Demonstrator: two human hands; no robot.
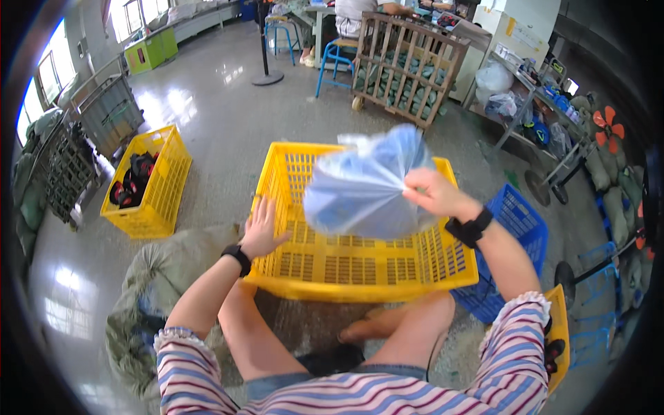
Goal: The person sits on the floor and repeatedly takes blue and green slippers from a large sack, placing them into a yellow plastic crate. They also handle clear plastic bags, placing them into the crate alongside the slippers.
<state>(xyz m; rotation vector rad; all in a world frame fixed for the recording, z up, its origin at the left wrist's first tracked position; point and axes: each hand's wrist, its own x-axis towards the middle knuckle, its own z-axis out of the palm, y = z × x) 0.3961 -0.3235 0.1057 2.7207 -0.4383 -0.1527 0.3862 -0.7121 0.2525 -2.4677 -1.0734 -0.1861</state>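
My right hand (434, 193) pinches a clear plastic bag (366, 183) by its gathered side. Pale blue contents show through the film, but I cannot make out what they are. The bag hangs over a large yellow plastic crate (332, 287) that stands in front of my knees. At the crate's left edge, my left hand (261, 229) lies with its fingers spread, holding nothing. Slatted floor and walls of the crate are visible around the bag; the part behind the bag is hidden.
A yellow crate (173, 183) with dark and red items stands at left. A green sack (162, 277) slumps beside my left leg. At right are a blue crate (515, 214) and another yellow crate (560, 325). Farther off stands a wooden slatted cart (408, 66) of green bundles.
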